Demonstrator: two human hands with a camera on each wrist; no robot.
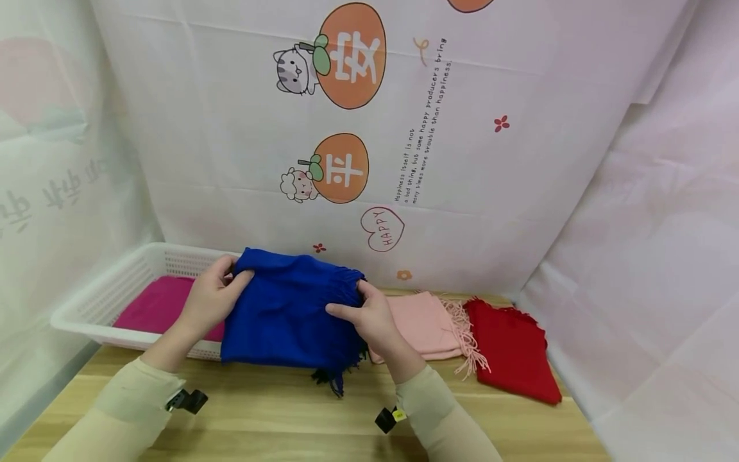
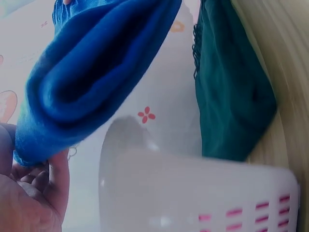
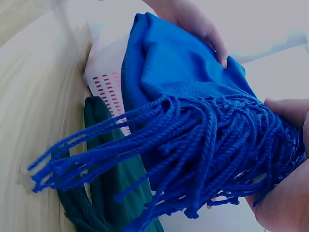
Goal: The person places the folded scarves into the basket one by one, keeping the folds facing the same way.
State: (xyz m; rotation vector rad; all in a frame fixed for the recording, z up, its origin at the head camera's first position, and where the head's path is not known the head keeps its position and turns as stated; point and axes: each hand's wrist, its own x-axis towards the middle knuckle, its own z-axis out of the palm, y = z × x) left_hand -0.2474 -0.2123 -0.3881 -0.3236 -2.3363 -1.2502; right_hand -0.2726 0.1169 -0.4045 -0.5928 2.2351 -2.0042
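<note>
- White printed fabric backdrop (image 1: 231, 128): from the cloth in the hands, small lettering at 1 o'clock reads "Happiness itself is not a bad thing, but some happy producers bring many times more trouble than happiness"; a heart at 2 o'clock reads "HAPPY".
- Blue folded fringed cloth (image 1: 288, 314): raised above the wooden tabletop (image 1: 277, 423), held between both hands.
- Left hand (image 1: 213, 289): pinches its 10 o'clock corner.
- Right hand (image 1: 369, 314): grips its fringed 3 o'clock edge, thumb in front.
- White slotted plastic basket (image 1: 81, 327): 9 o'clock, containing magenta cloth (image 1: 152, 305).
- Pale pink fringed cloth (image 1: 418, 324): 3 o'clock; red fringed cloth (image 1: 510, 350) beyond.
- Blue cloth blocks the basket's 3 o'clock end and dark green fringed cloth (image 2: 231, 87), mostly hidden from the head view.
- Left forearm and blue cloth partly cover the magenta.
</note>
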